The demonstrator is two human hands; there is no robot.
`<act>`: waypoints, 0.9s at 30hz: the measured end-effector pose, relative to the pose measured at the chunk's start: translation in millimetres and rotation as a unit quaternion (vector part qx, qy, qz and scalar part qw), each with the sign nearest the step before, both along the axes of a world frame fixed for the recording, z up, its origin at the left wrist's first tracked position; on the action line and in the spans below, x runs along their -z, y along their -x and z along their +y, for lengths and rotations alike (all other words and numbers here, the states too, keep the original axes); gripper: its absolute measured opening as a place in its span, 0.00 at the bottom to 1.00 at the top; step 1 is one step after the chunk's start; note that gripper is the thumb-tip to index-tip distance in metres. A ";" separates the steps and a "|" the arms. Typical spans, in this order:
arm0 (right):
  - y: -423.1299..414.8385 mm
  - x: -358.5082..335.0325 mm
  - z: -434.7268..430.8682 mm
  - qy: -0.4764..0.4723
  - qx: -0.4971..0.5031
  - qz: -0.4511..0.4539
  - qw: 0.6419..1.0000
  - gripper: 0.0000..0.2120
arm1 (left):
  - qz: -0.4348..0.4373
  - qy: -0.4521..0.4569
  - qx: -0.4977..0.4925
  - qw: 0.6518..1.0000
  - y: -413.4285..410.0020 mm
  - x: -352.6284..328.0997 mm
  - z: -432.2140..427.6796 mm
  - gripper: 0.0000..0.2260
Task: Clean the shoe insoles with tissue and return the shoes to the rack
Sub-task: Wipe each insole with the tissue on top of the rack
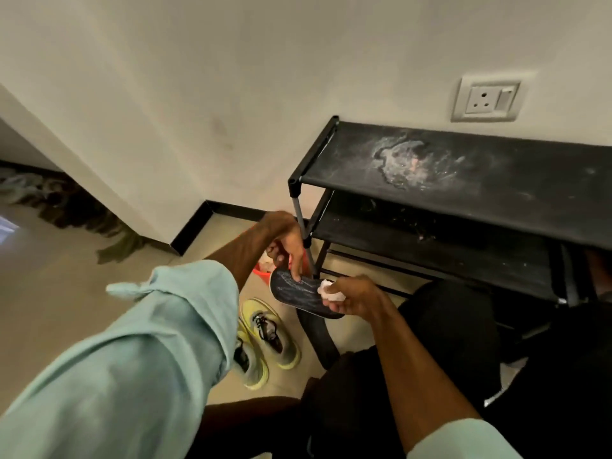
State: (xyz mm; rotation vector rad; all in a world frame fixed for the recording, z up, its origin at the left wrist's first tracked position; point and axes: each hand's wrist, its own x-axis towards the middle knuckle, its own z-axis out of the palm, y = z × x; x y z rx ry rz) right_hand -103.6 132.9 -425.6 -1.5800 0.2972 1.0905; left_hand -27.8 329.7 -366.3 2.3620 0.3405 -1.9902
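My left grip (285, 246) pinches the insole (299, 297) by its end, likely light and bendy; my right grip (356, 298) pinches tissue (329, 290) against it.

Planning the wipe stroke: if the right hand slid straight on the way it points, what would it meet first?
Likely the left hand, gripping the far end of the insole; the tissue in the right hand would touch it first. Depth is unclear.

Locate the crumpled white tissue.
Head view, centre: the white tissue is held by the right hand against the dark insole the left hand grips, beside the black shoe rack.
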 end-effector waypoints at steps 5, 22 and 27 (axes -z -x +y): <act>26.4 -62.7 -4.8 -0.133 -0.018 -0.034 0.990 0.08 | -0.044 -0.049 0.057 0.996 2.2 -107.9 1.6 0.14; 7.4 -258.8 -111.5 -0.151 0.245 -0.383 0.878 0.06 | -0.550 0.327 0.059 0.766 55.3 -290.2 -66.1 0.12; -15.7 -285.0 -158.4 -0.139 0.304 -0.429 0.839 0.02 | -0.586 0.407 -0.036 0.700 42.6 -280.2 -119.3 0.14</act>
